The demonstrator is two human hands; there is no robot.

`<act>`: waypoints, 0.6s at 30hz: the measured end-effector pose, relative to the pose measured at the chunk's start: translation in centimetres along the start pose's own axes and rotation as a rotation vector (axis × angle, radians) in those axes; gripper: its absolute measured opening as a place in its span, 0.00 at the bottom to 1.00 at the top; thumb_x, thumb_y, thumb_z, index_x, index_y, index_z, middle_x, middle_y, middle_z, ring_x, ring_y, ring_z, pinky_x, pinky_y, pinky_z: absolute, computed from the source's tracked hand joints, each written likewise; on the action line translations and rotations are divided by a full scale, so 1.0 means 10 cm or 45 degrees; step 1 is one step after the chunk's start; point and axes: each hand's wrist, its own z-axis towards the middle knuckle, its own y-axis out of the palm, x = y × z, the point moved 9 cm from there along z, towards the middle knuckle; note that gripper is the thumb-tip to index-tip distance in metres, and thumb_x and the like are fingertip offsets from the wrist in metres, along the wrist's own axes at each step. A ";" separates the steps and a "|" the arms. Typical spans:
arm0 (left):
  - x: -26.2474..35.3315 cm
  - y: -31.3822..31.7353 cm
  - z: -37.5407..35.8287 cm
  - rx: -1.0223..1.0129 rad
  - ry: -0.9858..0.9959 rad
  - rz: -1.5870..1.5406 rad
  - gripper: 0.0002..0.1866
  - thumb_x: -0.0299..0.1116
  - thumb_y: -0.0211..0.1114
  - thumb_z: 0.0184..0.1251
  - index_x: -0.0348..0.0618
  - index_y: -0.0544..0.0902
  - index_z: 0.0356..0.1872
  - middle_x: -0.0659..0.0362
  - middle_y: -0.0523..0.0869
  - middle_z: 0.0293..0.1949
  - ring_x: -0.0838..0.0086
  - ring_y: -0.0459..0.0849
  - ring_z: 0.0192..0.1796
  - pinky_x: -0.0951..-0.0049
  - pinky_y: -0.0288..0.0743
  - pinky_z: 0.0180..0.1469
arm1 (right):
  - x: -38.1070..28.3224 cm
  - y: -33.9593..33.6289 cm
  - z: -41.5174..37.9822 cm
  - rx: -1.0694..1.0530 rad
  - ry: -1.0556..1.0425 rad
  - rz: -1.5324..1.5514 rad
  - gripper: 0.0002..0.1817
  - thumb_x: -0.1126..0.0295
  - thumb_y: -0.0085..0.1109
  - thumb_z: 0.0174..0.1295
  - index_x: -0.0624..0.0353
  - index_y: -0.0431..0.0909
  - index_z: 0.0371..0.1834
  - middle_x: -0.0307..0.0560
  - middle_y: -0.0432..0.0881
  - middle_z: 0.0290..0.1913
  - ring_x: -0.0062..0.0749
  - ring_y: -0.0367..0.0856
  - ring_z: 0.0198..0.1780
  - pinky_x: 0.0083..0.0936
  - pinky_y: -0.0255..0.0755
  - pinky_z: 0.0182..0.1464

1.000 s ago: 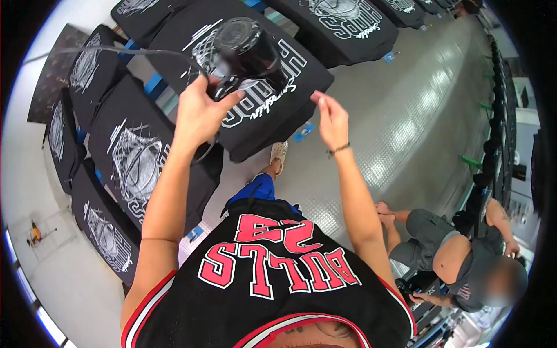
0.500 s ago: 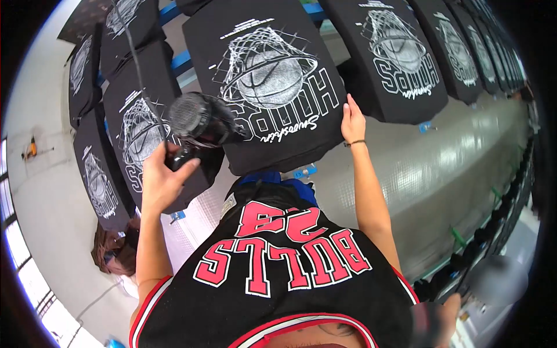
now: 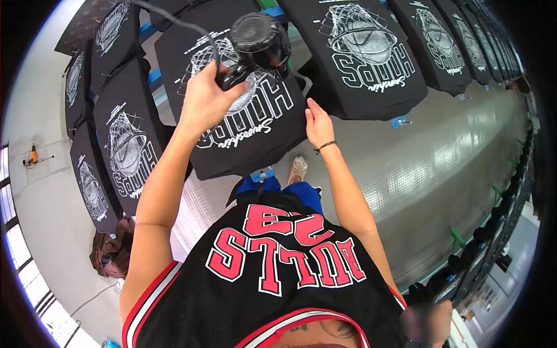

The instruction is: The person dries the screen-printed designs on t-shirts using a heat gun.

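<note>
My left hand (image 3: 210,100) is wrapped around the handle of a black hair dryer (image 3: 259,40), whose cord trails up to the left. The dryer hangs over the middle shirt, covering part of its basketball-and-net print. This black T-shirt (image 3: 238,159) lies stretched flat on a board, with white "HOOPS" lettering. My right hand (image 3: 318,124) has its fingers stretched out along the shirt's right edge, fingertips right at the fabric. Its palm holds nothing.
More black printed shirts on boards run to the right (image 3: 371,64) and left (image 3: 129,151) in rows. A blue clip (image 3: 262,175) sits under the middle board. Brown cloth (image 3: 111,255) hangs at lower left. A person's blurred hand (image 3: 438,322) shows at lower right.
My left hand has carried the dryer up and to the right over the print. The shirts sit further left in view, and my right hand stays by the same shirt's edge.
</note>
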 end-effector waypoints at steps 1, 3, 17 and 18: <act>0.12 0.08 -0.02 -0.023 -0.019 0.057 0.21 0.38 0.78 0.55 0.31 0.79 0.39 0.57 0.82 0.25 0.79 0.78 0.28 0.72 0.73 0.34 | 0.00 -0.05 0.00 0.009 -0.027 -0.012 0.20 0.65 0.50 0.73 0.64 0.77 0.62 0.57 0.80 0.63 0.51 0.76 0.65 0.37 0.68 0.68; 0.18 0.19 -0.22 -0.060 0.052 0.059 0.23 0.38 0.79 0.51 0.31 0.80 0.39 0.56 0.82 0.26 0.77 0.78 0.29 0.72 0.73 0.35 | -0.01 -0.17 0.01 0.011 -0.050 0.004 0.20 0.65 0.50 0.73 0.64 0.77 0.62 0.58 0.80 0.62 0.52 0.77 0.64 0.37 0.68 0.68; -0.56 -1.00 -2.12 0.588 -0.740 0.285 0.20 0.35 0.78 0.54 0.29 0.79 0.37 0.53 0.84 0.27 0.76 0.77 0.29 0.71 0.75 0.36 | -0.04 0.43 0.27 -0.214 -0.082 0.063 0.29 0.64 0.45 0.75 0.70 0.60 0.74 0.69 0.68 0.70 0.59 0.71 0.68 0.40 0.66 0.69; -0.54 -0.98 -2.08 0.590 -0.742 0.249 0.21 0.35 0.79 0.54 0.29 0.79 0.37 0.52 0.84 0.27 0.75 0.77 0.29 0.70 0.75 0.36 | -0.03 0.43 0.29 -0.198 -0.072 0.072 0.29 0.64 0.45 0.75 0.70 0.60 0.74 0.69 0.69 0.70 0.59 0.71 0.68 0.40 0.66 0.69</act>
